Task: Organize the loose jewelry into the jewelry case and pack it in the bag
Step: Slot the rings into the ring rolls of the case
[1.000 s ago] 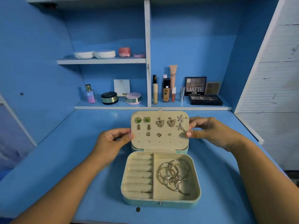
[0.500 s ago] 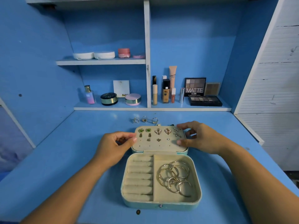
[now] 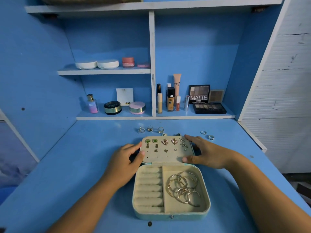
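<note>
Jewelry case (image 3: 171,214) open on blue desk (image 3: 67,165), lid (image 3: 166,155) laid back behind the base. Left hand (image 3: 124,160) gripping lid's left edge, thumb on inner panel, fingers curled at the rim. Right hand (image 3: 207,153) clasping lid's right edge, thumb at near corner, fingers round far corner. Earrings (image 3: 165,141) pinned across lid panel. Bangles (image 3: 183,187) heaped in base's right compartment. Loose rings (image 3: 150,128) on desk beyond lid, apart from case.

Ring (image 3: 164,134) mostly hidden behind case lid (image 3: 166,156); top-shelf brown object (image 3: 90,0) cut off by frame edge.
</note>
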